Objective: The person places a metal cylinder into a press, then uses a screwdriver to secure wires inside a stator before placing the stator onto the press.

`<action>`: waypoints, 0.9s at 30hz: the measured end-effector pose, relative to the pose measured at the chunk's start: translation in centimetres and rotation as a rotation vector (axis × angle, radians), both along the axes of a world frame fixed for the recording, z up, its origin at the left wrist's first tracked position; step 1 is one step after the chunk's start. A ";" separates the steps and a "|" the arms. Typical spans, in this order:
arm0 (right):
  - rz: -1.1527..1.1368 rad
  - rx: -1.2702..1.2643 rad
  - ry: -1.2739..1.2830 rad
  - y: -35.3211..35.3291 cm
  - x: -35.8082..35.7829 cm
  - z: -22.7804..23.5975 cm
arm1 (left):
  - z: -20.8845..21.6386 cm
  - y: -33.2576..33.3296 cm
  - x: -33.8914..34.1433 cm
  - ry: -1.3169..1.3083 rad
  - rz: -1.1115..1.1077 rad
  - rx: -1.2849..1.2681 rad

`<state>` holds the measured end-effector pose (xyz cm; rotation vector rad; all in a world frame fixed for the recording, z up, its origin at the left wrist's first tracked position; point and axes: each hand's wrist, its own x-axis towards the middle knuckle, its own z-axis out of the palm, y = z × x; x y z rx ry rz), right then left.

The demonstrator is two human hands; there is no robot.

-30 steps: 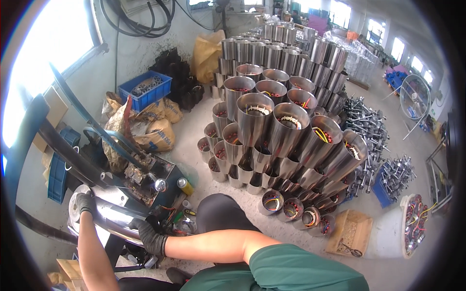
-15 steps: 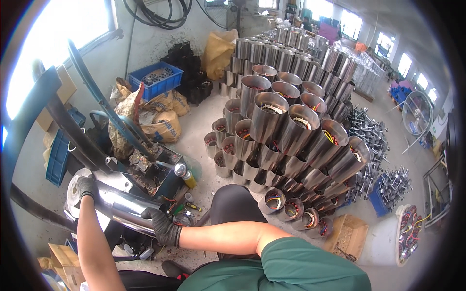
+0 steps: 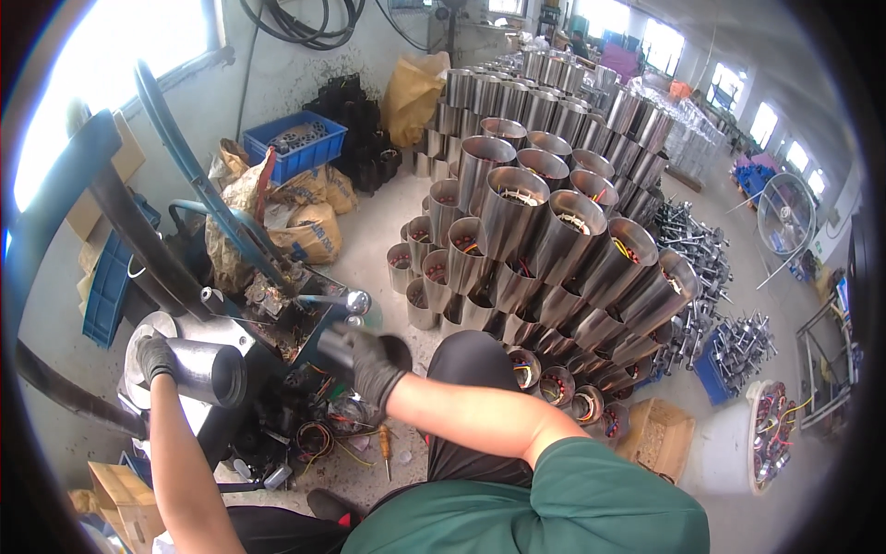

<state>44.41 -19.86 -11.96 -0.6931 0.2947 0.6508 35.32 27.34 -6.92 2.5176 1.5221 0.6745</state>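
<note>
My left hand (image 3: 155, 358), in a dark glove, is closed over the far left end of a smooth grey metal cylinder (image 3: 205, 371). That cylinder lies on its side against a pale round disc on the machine, its dark round end facing right. My right hand (image 3: 373, 371), also gloved, is raised in front of my knee and grips a dark cylinder (image 3: 334, 351), smeared by motion. A dark round end (image 3: 397, 353) shows just beyond the fingers. The machine's blue lever (image 3: 198, 166) rises behind the left hand.
Stacked steel tubes (image 3: 517, 212) with coloured wires inside stand ahead and right. A screwdriver (image 3: 385, 451) and loose wires lie on the floor by my leg. Blue bin (image 3: 295, 148) and sacks (image 3: 309, 231) sit by the wall. Metal shafts (image 3: 688, 258) are heaped farther right.
Both hands were on one long shiny cylinder at the machine. Now a shorter length shows under my left hand, and my right hand has moved up and right with a dark cylinder.
</note>
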 end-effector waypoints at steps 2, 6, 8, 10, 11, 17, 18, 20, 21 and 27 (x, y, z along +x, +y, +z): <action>0.025 -0.193 -0.389 -0.2 3.0 3.5 | 0.2 3.2 -1.9 0.034 0.020 0.074; -0.018 -0.193 -0.185 -5.4 6.3 10.8 | 0.2 0.8 -1.3 0.037 0.020 0.022; 0.021 -0.228 -0.302 -9.0 7.9 9.9 | 0.8 1.3 -1.4 0.017 0.024 0.016; 0.160 -0.507 -0.485 -12.6 8.6 7.5 | 1.1 0.2 -1.6 -0.065 0.014 -0.046; 0.184 -0.571 -0.569 -14.7 8.6 5.1 | 1.3 -0.7 -1.1 -0.107 -0.003 -0.082; 0.473 -0.785 -0.706 -24.3 2.4 -8.5 | 3.6 -2.7 -1.2 0.064 0.040 -0.075; 0.530 -0.676 -0.802 -25.3 0.6 -9.0 | 4.0 -1.4 -2.4 0.090 0.053 -0.057; 0.627 -0.823 -0.265 -26.7 -2.9 -9.7 | 4.8 0.2 -4.2 0.154 0.067 -0.043; 0.763 -0.575 -0.177 -34.6 -3.3 -21.0 | 3.4 -1.3 0.4 0.172 -0.018 -0.072; 1.084 -1.382 -0.202 -42.5 -12.7 -27.0 | 5.5 -5.2 -1.7 0.046 -0.096 -0.256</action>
